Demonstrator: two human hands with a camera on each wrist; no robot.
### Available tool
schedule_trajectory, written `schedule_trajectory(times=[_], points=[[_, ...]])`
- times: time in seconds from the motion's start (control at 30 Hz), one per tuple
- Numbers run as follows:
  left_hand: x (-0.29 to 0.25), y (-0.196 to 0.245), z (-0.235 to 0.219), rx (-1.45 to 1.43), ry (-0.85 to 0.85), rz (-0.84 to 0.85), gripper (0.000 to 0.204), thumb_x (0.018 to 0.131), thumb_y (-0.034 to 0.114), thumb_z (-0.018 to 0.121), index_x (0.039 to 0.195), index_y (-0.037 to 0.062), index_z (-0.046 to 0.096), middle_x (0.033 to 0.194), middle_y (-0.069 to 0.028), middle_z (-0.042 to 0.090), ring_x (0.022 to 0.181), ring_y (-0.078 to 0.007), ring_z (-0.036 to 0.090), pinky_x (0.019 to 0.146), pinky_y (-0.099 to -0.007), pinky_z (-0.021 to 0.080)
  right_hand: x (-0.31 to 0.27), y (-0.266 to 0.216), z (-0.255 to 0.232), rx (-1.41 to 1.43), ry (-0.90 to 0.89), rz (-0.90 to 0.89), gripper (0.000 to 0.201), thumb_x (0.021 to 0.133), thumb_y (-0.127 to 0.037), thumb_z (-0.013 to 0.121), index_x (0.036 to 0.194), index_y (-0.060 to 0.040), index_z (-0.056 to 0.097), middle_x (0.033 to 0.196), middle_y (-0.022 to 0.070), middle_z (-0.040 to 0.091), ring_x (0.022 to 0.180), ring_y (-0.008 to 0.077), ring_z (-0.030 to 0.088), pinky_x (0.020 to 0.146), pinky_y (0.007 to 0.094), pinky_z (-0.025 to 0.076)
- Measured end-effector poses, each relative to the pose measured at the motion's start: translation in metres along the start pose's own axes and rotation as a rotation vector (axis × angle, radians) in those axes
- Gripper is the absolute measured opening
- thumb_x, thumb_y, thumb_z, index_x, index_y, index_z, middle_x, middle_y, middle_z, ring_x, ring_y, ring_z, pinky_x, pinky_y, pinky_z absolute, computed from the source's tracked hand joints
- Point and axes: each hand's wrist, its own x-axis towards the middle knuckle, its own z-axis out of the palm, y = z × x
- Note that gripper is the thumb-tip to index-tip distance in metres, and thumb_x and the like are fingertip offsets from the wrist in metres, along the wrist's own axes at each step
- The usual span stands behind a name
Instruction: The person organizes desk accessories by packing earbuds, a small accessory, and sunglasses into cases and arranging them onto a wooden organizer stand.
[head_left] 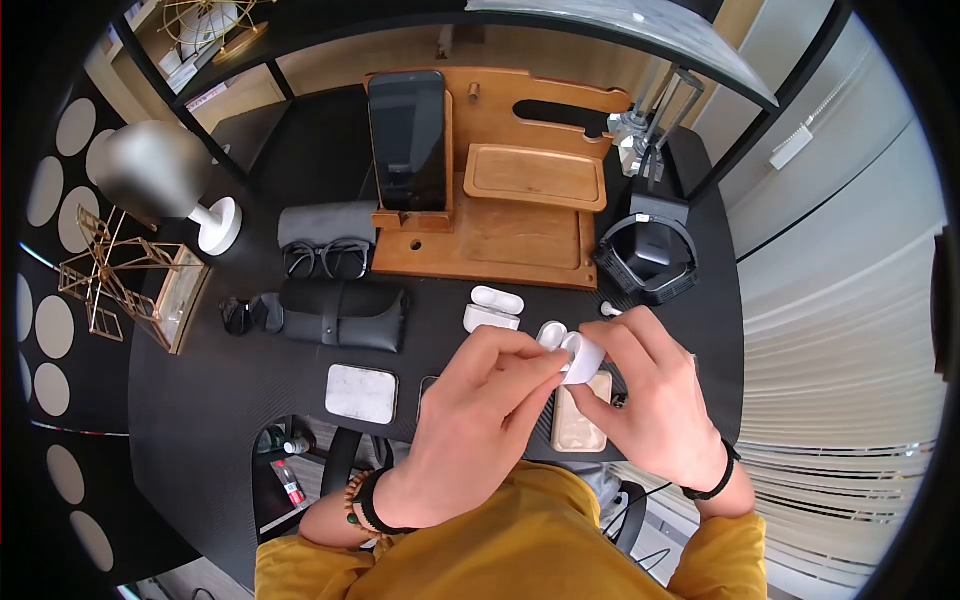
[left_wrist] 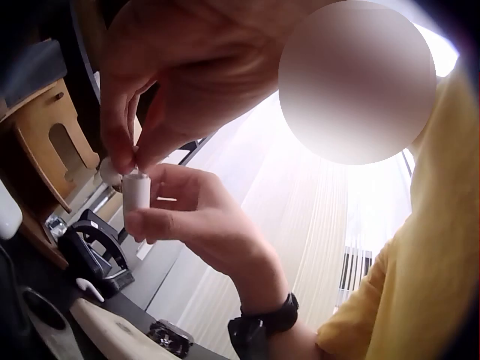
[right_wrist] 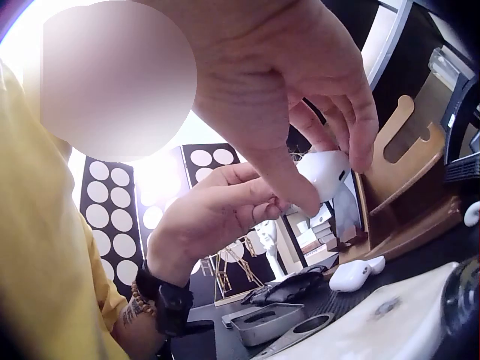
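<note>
We hold the small white plastic earbud case (head_left: 580, 356) above the black worktop (head_left: 200, 400) — lid open, right hand (head_left: 655, 400) curled round it, left hand (head_left: 480, 410) pinching at its mouth. The seating looks unfinished; one white earbud (head_left: 609, 310) lies loose on the worktop.

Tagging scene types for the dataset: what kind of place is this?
Probably a home or office desk set up as a personal-accessories spot: a black table with a wooden docking stand holding a phone, glasses, and earbud cases; both hands hold another white earbud case.
</note>
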Motion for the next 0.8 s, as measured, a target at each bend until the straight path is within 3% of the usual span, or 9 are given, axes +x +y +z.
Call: schedule_trajectory(times=[0.13, 0.2, 0.37, 0.43, 0.47, 0.5, 0.57, 0.6, 0.8], points=[[0.001, 0.008, 0.004, -0.035, -0.012, -0.026, 0.035, 0.090, -0.004, 0.089, 0.124, 0.0033, 0.083, 0.115, -0.0106, 0.074, 0.095, -0.0233, 0.077, 0.078, -0.0339, 0.063, -0.005, 0.003, 0.002, 0.023, 0.052, 0.036, 0.050, 0.085, -0.005, 0.090, 0.129, 0.0021, 0.068, 0.109, 0.0179, 0.062, 0.093, 0.0418, 0.072, 0.077, 0.0485, 0.061], [0.005, 0.012, -0.001, 0.021, -0.007, 0.091, 0.045, 0.087, 0.001, 0.093, 0.131, 0.0020, 0.079, 0.124, -0.0122, 0.070, 0.107, -0.0245, 0.075, 0.081, -0.0347, 0.062, -0.006, 0.006, 0.003, 0.050, 0.074, 0.063, 0.050, 0.085, -0.007, 0.091, 0.129, 0.0019, 0.068, 0.107, 0.0178, 0.062, 0.092, 0.0414, 0.072, 0.076, 0.0482, 0.061], [0.003, 0.003, 0.005, 0.013, 0.025, 0.037, 0.059, 0.088, -0.001, 0.093, 0.143, 0.0015, 0.071, 0.144, -0.0164, 0.061, 0.116, -0.0243, 0.072, 0.090, -0.0342, 0.063, -0.009, 0.000, 0.002, 0.187, 0.115, 0.100, 0.055, 0.082, -0.009, 0.096, 0.128, 0.0009, 0.069, 0.105, 0.0154, 0.064, 0.088, 0.0384, 0.072, 0.075, 0.0466, 0.061], [0.000, -0.003, 0.013, -0.503, -0.108, -0.131, 0.054, 0.092, -0.008, 0.088, 0.143, -0.0004, 0.070, 0.142, -0.0153, 0.063, 0.121, -0.0209, 0.070, 0.094, -0.0336, 0.063, -0.006, -0.005, 0.003, 0.193, 0.151, 0.040, 0.054, 0.081, -0.007, 0.096, 0.128, 0.0011, 0.070, 0.105, 0.0151, 0.065, 0.087, 0.0367, 0.073, 0.075, 0.0454, 0.061], [0.000, -0.008, 0.012, -0.531, -0.126, -0.128, 0.053, 0.094, -0.012, 0.084, 0.145, -0.0016, 0.069, 0.139, -0.0142, 0.064, 0.123, -0.0204, 0.069, 0.100, -0.0349, 0.062, -0.004, -0.006, 0.003, 0.198, 0.187, -0.024, 0.053, 0.081, -0.006, 0.096, 0.127, 0.0012, 0.071, 0.105, 0.0149, 0.066, 0.087, 0.0350, 0.073, 0.075, 0.0441, 0.061], [0.001, -0.009, 0.008, -0.458, -0.086, -0.085, 0.054, 0.094, -0.013, 0.084, 0.144, -0.0025, 0.068, 0.136, -0.0132, 0.066, 0.123, -0.0221, 0.070, 0.107, -0.0360, 0.059, -0.001, -0.004, -0.004, 0.196, 0.188, -0.017, 0.053, 0.081, -0.006, 0.096, 0.127, 0.0012, 0.071, 0.105, 0.0149, 0.066, 0.087, 0.0350, 0.073, 0.075, 0.0441, 0.061], [0.009, -0.011, 0.005, -0.464, 0.118, -0.039, 0.047, 0.095, -0.009, 0.085, 0.140, 0.0005, 0.074, 0.134, -0.0138, 0.069, 0.119, -0.0202, 0.074, 0.098, -0.0300, 0.063, 0.010, 0.001, -0.025, 0.225, 0.160, -0.018, 0.050, 0.082, -0.003, 0.094, 0.126, 0.0019, 0.071, 0.103, 0.0150, 0.067, 0.087, 0.0322, 0.073, 0.075, 0.0418, 0.061], [0.012, -0.011, -0.005, -0.449, 0.128, -0.061, 0.047, 0.095, -0.013, 0.083, 0.140, -0.0006, 0.072, 0.134, -0.0130, 0.068, 0.122, -0.0208, 0.073, 0.104, -0.0320, 0.060, 0.015, 0.005, -0.034, 0.157, 0.167, 0.036, 0.044, 0.085, 0.001, 0.090, 0.124, 0.0027, 0.072, 0.100, 0.0146, 0.066, 0.087, 0.0309, 0.073, 0.075, 0.0402, 0.061], [0.001, -0.013, -0.021, -0.365, 0.064, -0.032, 0.047, 0.093, -0.013, 0.083, 0.138, 0.0004, 0.073, 0.132, -0.0151, 0.068, 0.117, -0.0221, 0.073, 0.101, -0.0325, 0.058, 0.026, 0.068, -0.021, -0.248, -0.152, 0.087, 0.024, 0.086, 0.013, 0.073, 0.109, 0.0079, 0.069, 0.107, 0.0287, 0.070, 0.097, 0.0479, 0.075, 0.085, 0.0513, 0.062]])
